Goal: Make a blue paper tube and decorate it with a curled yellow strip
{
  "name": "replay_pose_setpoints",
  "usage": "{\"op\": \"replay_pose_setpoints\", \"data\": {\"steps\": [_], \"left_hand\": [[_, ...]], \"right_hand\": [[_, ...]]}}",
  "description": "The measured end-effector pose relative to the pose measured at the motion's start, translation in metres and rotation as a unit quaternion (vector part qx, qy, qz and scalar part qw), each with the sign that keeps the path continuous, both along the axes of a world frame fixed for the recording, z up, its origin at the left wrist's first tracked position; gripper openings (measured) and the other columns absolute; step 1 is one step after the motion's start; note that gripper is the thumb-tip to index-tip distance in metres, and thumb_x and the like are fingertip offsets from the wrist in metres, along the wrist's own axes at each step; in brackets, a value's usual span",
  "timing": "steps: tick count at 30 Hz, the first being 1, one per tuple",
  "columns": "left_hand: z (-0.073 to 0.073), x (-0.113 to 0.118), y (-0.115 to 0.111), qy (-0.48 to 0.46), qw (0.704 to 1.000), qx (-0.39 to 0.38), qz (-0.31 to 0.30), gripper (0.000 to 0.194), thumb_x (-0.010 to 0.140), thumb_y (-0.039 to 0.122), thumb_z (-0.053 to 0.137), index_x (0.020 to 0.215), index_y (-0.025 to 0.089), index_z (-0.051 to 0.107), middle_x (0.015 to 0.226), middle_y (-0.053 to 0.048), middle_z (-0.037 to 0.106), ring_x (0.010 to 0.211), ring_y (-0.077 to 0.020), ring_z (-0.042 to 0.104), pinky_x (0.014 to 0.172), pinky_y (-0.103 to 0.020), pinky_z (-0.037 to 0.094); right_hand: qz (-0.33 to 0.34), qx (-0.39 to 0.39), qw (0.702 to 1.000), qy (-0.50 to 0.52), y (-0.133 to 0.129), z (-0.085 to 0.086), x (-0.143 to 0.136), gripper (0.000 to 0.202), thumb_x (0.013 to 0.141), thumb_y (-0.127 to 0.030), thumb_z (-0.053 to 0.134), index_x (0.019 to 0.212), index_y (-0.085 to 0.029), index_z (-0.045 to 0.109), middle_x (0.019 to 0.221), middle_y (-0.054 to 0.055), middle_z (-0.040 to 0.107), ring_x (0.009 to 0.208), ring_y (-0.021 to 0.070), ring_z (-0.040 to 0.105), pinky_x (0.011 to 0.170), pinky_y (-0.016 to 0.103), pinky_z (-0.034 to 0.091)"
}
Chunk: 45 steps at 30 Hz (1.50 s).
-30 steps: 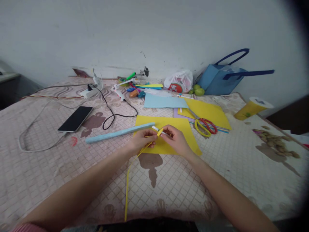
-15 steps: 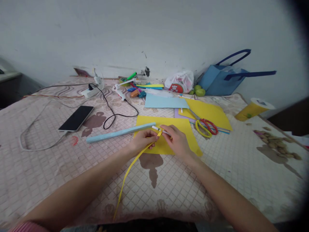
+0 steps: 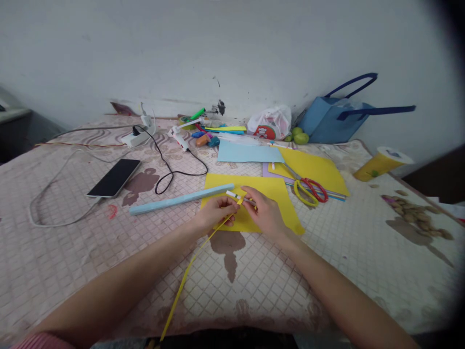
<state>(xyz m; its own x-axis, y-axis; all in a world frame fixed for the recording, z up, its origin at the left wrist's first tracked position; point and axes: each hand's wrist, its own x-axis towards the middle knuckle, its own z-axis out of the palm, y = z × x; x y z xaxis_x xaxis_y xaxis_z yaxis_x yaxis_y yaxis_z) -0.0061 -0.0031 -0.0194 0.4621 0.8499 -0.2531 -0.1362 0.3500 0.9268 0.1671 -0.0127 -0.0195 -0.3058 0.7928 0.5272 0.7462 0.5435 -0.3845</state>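
My left hand point(image 3: 217, 212) pinches a long narrow yellow strip point(image 3: 185, 276), which trails down past the table's front edge. At its upper end the strip meets a thin white stick point(image 3: 232, 194), perhaps a pen, with a dark band. My right hand point(image 3: 264, 212) has its fingers closed on the stick's right part. Both hands are over a yellow sheet point(image 3: 269, 186) on the table. A light blue paper rod point(image 3: 181, 199) lies to the left, its right end over the sheet. Exactly how the strip meets the stick is too small to tell.
Scissors point(image 3: 308, 191) lie on paper sheets point(image 3: 316, 169) at the right. A phone point(image 3: 114, 178) with a cable is at the left, a glue gun point(image 3: 179, 139) behind. Farther right are a blue bag point(image 3: 329, 121), a yellow canister point(image 3: 379, 166) and peanuts point(image 3: 417, 215).
The hanging part of the strip has swung left and looks straighter. The white stick's left end has shifted slightly left. Both hands keep nearly the same place.
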Motion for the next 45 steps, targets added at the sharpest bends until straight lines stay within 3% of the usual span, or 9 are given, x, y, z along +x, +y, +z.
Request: {"op": "replay_pose_setpoints", "data": {"steps": [3,8,16,22,29,34,39,45], "left_hand": [[0.0,0.001,-0.002,-0.02,1.0,-0.014,0.01,0.028,0.066,0.034,0.072,0.076,0.015,0.054,0.06,0.004,0.052,0.048,-0.006,0.051,0.049,-0.02,0.043],[0.002,0.002,-0.002,-0.038,0.999,-0.034,0.014,0.025,0.066,0.031,0.072,0.073,0.015,0.054,0.059,0.005,0.051,0.047,-0.0047,0.049,0.048,-0.018,0.042],[-0.002,0.001,-0.001,-0.036,0.999,-0.031,0.011,0.028,0.065,0.033,0.073,0.074,0.014,0.053,0.058,0.005,0.051,0.047,-0.0051,0.05,0.048,-0.019,0.044],[-0.006,0.001,0.001,-0.03,0.999,-0.017,0.017,0.03,0.063,0.034,0.075,0.074,0.014,0.055,0.059,0.006,0.051,0.048,-0.0047,0.05,0.049,-0.018,0.044],[-0.004,0.001,0.001,0.023,0.999,0.027,0.037,0.028,0.068,0.035,0.071,0.076,0.013,0.055,0.059,0.004,0.053,0.049,-0.0051,0.051,0.049,-0.018,0.044],[-0.006,0.001,0.001,0.015,0.999,0.029,0.036,0.028,0.068,0.031,0.071,0.081,0.015,0.054,0.061,0.005,0.054,0.049,-0.0053,0.051,0.048,-0.018,0.043],[-0.006,0.002,0.0,0.017,0.998,0.04,0.049,0.024,0.068,0.029,0.071,0.077,0.014,0.054,0.061,0.004,0.055,0.052,-0.0058,0.052,0.052,-0.019,0.044],[0.0,0.005,-0.003,0.0,0.997,0.035,0.062,0.034,0.061,0.036,0.076,0.078,0.014,0.056,0.07,0.001,0.058,0.062,-0.0092,0.055,0.058,-0.024,0.049]], "right_hand": [[-0.004,0.0,1.0,-0.003,0.001,-0.001,0.0,0.034,0.088,-0.021,0.046,0.121,-0.025,0.046,0.098,0.005,0.065,0.087,0.0184,0.063,0.072,0.031,0.05],[0.015,0.005,1.0,-0.014,0.002,0.002,0.0,0.021,0.088,-0.02,0.044,0.106,-0.024,0.056,0.096,0.005,0.062,0.086,0.0179,0.061,0.073,0.03,0.049],[0.037,-0.006,0.999,0.039,0.003,0.004,-0.002,0.017,0.082,-0.014,0.048,0.092,-0.022,0.06,0.089,0.005,0.058,0.081,0.0164,0.058,0.071,0.028,0.048],[0.018,-0.093,0.991,0.089,0.003,0.006,-0.001,0.008,0.079,-0.019,0.053,0.084,-0.02,0.059,0.083,0.003,0.062,0.076,0.0159,0.058,0.068,0.028,0.045],[0.076,-0.318,0.916,0.232,0.004,0.007,0.0,0.02,0.078,-0.034,0.056,0.086,-0.017,0.061,0.077,0.002,0.06,0.062,0.0112,0.052,0.056,0.025,0.042],[0.078,-0.369,0.883,0.28,0.003,0.014,-0.001,0.025,0.076,-0.038,0.059,0.086,-0.016,0.06,0.071,0.0,0.056,0.052,0.0079,0.045,0.047,0.022,0.037],[0.074,-0.344,0.898,0.266,0.003,0.011,-0.001,0.022,0.078,-0.037,0.056,0.086,-0.017,0.059,0.072,0.0,0.058,0.054,0.0093,0.049,0.048,0.023,0.04],[0.02,-0.205,0.966,0.154,0.002,0.008,-0.003,0.014,0.079,-0.022,0.051,0.087,-0.018,0.061,0.082,0.003,0.065,0.067,0.0131,0.057,0.06,0.026,0.043]]}}
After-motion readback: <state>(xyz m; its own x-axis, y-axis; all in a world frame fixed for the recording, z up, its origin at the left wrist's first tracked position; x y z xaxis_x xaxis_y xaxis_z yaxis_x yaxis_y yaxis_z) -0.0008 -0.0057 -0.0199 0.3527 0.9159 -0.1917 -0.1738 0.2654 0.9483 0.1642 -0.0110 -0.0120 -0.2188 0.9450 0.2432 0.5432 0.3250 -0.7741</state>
